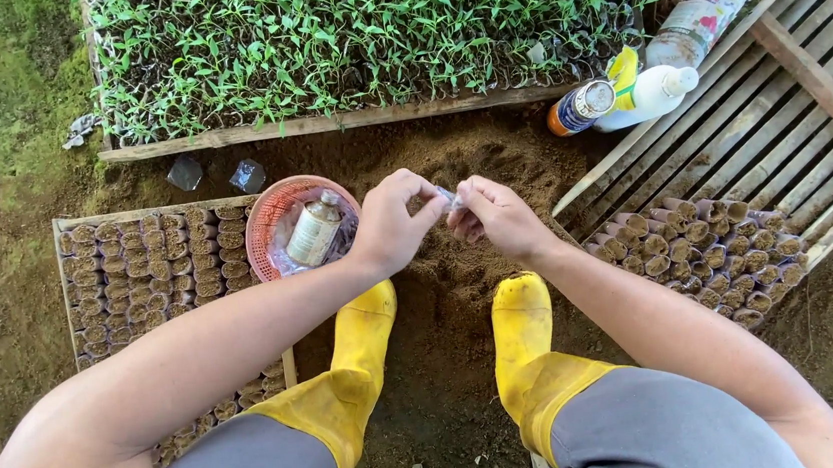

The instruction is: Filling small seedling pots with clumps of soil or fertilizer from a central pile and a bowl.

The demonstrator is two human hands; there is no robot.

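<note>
a small clear packet [450, 199] sat pinched between both hands over the mound of loose soil [459, 260], held up close, probably so the fingers could work its edge. the left hand [391, 224] and right hand [498, 219] each closed fingertips on it. just left lay a pink basket [269, 217] holding a small bottle [314, 230], overlapping the right edge of a wooden tray of soil-filled pots [138, 263], within easy reach. yellow boots [520, 325] straddled the soil.

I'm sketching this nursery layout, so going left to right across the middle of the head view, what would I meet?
Tray of soil-filled pots → pink basket holding a small bottle → left hand → small clear packet pinched between both hands → right hand → cluster of rolled pots on the slatted wooden rack.
</note>
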